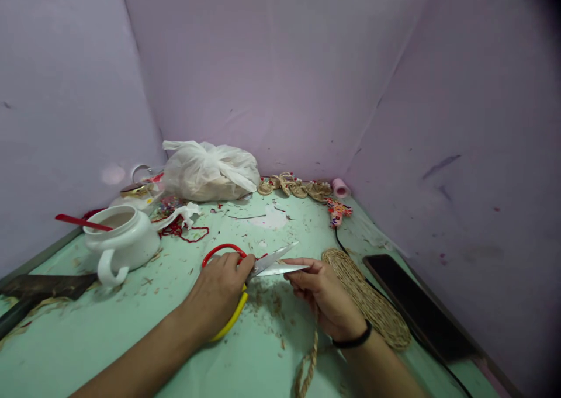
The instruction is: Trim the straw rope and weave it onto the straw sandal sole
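My left hand is closed round the scissors, which have one red and one yellow handle. Their blades are apart and point right, toward the fingertips of my right hand. Those fingers pinch the end of a braided straw cord, which hangs down toward the front edge of the view. Just right of my right hand lies a woven straw sole, flat on the green surface. Where exactly the blades meet the straw is too small to tell.
A white pot holding a red stick stands left, near a dark flat blade tool. Behind are a white plastic bag, small straw sandals and a pink spool. A black phone-like slab and cable lie right.
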A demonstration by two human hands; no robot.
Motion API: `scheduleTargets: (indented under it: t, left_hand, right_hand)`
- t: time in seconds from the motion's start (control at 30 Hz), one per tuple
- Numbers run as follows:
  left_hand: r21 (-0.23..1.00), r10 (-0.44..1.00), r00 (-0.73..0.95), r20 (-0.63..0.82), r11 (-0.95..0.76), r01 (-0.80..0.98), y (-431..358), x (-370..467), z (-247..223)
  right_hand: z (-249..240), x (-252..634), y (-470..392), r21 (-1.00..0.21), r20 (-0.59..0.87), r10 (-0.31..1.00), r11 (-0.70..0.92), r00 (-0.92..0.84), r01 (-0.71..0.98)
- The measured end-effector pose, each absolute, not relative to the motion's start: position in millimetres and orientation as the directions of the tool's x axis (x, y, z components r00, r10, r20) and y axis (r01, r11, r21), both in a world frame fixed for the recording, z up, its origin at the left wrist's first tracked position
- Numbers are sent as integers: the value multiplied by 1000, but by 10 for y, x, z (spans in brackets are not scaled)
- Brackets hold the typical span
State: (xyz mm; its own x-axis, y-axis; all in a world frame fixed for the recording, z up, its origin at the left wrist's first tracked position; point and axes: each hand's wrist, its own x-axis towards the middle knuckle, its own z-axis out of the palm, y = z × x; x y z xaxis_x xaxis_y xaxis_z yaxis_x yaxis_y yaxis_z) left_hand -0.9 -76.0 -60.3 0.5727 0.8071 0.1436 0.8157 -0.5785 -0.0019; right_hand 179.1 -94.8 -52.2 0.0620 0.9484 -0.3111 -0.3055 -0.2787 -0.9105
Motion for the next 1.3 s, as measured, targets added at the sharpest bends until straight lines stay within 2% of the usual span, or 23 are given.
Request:
scheduleTargets:
  t: [0.2, 0.37, 0.6, 0.7, 0.77, 0.83, 0.9, 0.97, 1.03, 1.1, 1.2, 1.3]
  left_hand:
    - [47, 803, 588, 93, -594, 803, -765, -12, -549]
    - [21, 796, 602, 59, -604, 797, -756, -34, -515]
    - [76, 795, 605, 39, -606, 792, -739, -79, -559]
    - [232, 806, 585, 93, -589, 774, -744, -91, -554]
    - [411, 844, 509, 168, -529, 742, -747, -81, -541]
    - [608, 908, 355, 221, -413, 678, -748, -55, -525]
    - [800, 963, 199, 182, -263, 539, -747, -20, -512]
    - [932, 989, 135, 65, -108, 345, -748, 18, -507]
    - [986, 987, 156, -44, 17, 167, -751, 51, -510]
    - [995, 977, 192, -92, 82, 61, -755, 77, -512]
    - [999, 980, 193, -53, 51, 14, -759, 93, -492]
    - [998, 981, 192, 38, -49, 49, -757, 85, -457]
  right_hand:
    - [-536, 1809, -949, -975, -187, 977, -172, 102, -143]
    - [-531, 1813, -940, -980, -171, 982, -161, 84, -116]
    - [-534, 1833, -938, -989, -93, 995, -89, 22, -114]
    - [-537, 1824, -944, -971, -150, 988, -139, 41, -196]
    - [-544, 1797, -950, -954, -189, 981, -173, 43, -246]
    - [-558, 1756, -959, -955, -185, 982, -171, 37, -241]
    - [-581, 1709, -972, -975, -139, 989, -129, 42, -182]
    - [-605, 1666, -989, -993, -78, 995, -72, 60, -96]
    - [-625, 1633, -1010, -1000, -23, 997, -21, 77, -15]
    - [-637, 1615, -1030, -999, 19, 996, 15, 92, 40]
    - [-637, 1613, -1043, -998, 36, 997, 32, 64, 58]
    - [-627, 1627, -1036, -1000, -5, 999, -5, -35, -2]
